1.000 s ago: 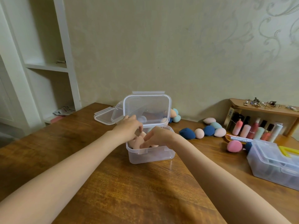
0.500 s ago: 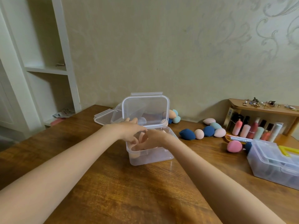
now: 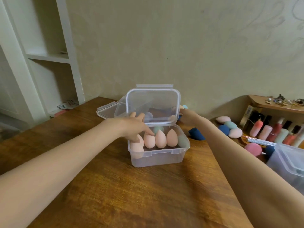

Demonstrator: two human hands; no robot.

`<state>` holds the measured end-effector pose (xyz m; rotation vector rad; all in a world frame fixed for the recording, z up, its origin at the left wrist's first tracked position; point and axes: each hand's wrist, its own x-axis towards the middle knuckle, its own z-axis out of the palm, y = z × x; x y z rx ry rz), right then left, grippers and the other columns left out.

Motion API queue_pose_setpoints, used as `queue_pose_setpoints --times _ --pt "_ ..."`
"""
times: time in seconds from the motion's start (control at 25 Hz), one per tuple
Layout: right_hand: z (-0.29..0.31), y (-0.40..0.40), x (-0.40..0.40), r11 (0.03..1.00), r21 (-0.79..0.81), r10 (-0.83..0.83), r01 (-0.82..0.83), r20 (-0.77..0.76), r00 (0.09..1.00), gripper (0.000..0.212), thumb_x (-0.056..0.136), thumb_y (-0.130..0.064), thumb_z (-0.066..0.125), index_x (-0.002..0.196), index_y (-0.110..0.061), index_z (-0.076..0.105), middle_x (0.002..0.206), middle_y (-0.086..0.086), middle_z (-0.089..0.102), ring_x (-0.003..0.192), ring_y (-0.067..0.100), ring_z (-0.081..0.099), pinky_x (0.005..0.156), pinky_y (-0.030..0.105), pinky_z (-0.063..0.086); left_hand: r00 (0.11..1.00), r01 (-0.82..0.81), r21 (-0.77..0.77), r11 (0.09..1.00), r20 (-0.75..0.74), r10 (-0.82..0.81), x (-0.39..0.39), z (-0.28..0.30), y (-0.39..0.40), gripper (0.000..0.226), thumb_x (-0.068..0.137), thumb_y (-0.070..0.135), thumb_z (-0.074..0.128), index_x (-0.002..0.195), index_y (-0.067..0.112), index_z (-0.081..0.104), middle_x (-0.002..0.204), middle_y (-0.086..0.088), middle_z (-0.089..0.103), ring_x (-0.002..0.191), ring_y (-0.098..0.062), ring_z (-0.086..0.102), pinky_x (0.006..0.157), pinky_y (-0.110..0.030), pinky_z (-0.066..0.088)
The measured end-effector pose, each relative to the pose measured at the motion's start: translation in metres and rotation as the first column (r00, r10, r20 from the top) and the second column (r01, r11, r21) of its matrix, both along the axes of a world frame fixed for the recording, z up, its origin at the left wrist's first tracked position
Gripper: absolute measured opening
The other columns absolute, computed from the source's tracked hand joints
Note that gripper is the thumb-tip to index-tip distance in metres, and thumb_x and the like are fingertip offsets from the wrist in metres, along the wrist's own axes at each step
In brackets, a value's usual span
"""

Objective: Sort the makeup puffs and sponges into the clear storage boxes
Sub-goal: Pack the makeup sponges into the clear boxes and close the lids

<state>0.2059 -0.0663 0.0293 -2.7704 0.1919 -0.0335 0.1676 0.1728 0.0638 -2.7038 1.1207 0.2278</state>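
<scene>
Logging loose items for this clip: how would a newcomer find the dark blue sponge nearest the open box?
Start at the open clear box in the middle of the wooden table. Just right of its rim, beside the right forearm, lies the dark blue sponge. It lies alone, apart from the mixed-colour cluster farther right.

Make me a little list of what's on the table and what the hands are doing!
Box: clear storage box, lid standing open
Inside box: peach teardrop sponges standing upright in a row, green sponge behind them
Left hand: over the box, fingers straight, touching the peach sponges
Right hand: reaching behind the lid; fingers hidden
Loose on table: dark blue sponge, pink sponge, a cluster by the wall
Right edge: second clear box, cosmetic bottles
</scene>
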Motion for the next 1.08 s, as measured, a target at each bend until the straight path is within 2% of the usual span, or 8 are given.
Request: queue_pose_setpoints --times 0.12,0.32,0.4,0.48,0.64,0.8,0.96,1.08 --pt "-0.023 -0.006 0.033 0.995 0.098 -0.036 0.036 0.007 0.999 0.021 0.079 -0.013 0.065 0.101 -0.010 0.061 0.102 0.012 0.065 0.095 0.028 0.064 0.084 0.038 0.056 1.000 -0.006 0.004 1.000 0.011 0.006 0.004 -0.004 -0.001 0.060 0.092 0.020 0.055 0.139 0.048 0.030 0.113 -0.001 0.026 0.112 -0.023 0.028 0.099 -0.040 0.036" --pt "0.019 -0.010 -0.018 0.864 0.471 -0.336 0.177 0.278 0.900 0.025 0.086 -0.014 0.059 0.111 -0.013 0.064 0.101 0.009 0.063 0.087 0.021 0.055 0.067 0.027 0.045 0.999 0.005 0.023 1.000 0.037 -0.006 0.003 -0.007 0.000 0.061 0.093 0.020 0.054 0.141 0.046 0.028 0.124 -0.004 0.029 0.118 -0.027 0.028 0.101 -0.041 0.037" --pt "0.059 -0.001 -0.067 0.813 0.581 -0.353 0.028 0.456 0.817 0.017 0.085 -0.020 0.064 0.101 -0.015 0.066 0.089 0.006 0.066 0.073 0.016 0.053 0.060 0.024 0.042 0.999 0.000 0.023 1.000 0.036 -0.001 0.000 -0.007 0.001 0.060 0.093 0.020 0.053 0.142 0.045 0.028 0.128 -0.005 0.029 0.121 -0.028 0.028 0.103 -0.042 0.036" --pt "0.078 0.025 -0.107 0.784 0.597 -0.126 -0.169 0.419 0.899 0.007 0.082 -0.020 0.068 0.089 -0.018 0.067 0.072 -0.002 0.065 0.059 0.008 0.050 0.054 0.020 0.040 0.999 -0.033 -0.013 0.999 -0.004 0.033 -0.005 -0.005 0.000 0.058 0.093 0.021 0.053 0.141 0.044 0.031 0.133 -0.005 0.026 0.125 -0.030 0.025 0.105 -0.043 0.032" --pt "0.044 0.076 -0.138 0.916 0.278 0.296 -0.290 0.022 0.955 0.015 0.081 -0.012 0.068 0.088 -0.023 0.063 0.073 -0.006 0.062 0.057 -0.001 0.053 0.057 0.017 0.045 0.997 -0.066 -0.072 0.995 -0.031 0.064 -0.022 -0.005 -0.012 0.040 0.093 0.020 0.053 0.132 0.023 0.044 0.118 -0.005 0.028 0.116 -0.024 0.032 0.103 -0.038 0.036" --pt "0.018 0.083 -0.129 0.956 -0.040 0.286 -0.290 -0.078 0.955 0.018 0.083 -0.012 0.061 0.101 -0.013 0.063 0.087 0.002 0.059 0.079 0.013 0.053 0.062 0.015 0.040 1.000 -0.022 -0.062 0.998 0.015 0.023 -0.031 -0.006 -0.020 0.040 0.092 0.014 0.051 0.132 0.021 0.046 0.133 -0.009 0.027 0.124 -0.028 0.029 0.102 -0.038 0.038" --pt "0.013 0.087 -0.124 0.942 -0.122 0.306 -0.313 -0.072 0.949 0.010 0.084 -0.012 0.062 0.094 -0.013 0.064 0.089 0.004 0.059 0.079 0.016 0.051 0.061 0.018 0.038 1.000 -0.021 -0.093 0.995 0.012 0.023 -0.033 -0.007 -0.023 0.029 0.092 0.015 0.051 0.121 0.014 0.053 0.130 -0.010 0.030 0.121 -0.028 0.029 0.102 -0.039 0.038" --pt "0.011 0.090 -0.118 0.922 -0.240 0.293 -0.305 -0.085 0.952 0.018 0.087 -0.016 0.059 0.102 -0.006 0.064 0.089 0.007 0.057 0.080 0.017 0.048 0.071 0.026 0.039 0.998 -0.034 -0.129 0.991 -0.053 0.027 -0.030 -0.004 -0.019 0.044 0.091 0.019 0.048 0.134 0.024 0.045 0.131 -0.010 0.031 0.124 -0.029 0.026 0.104 -0.042 0.035"
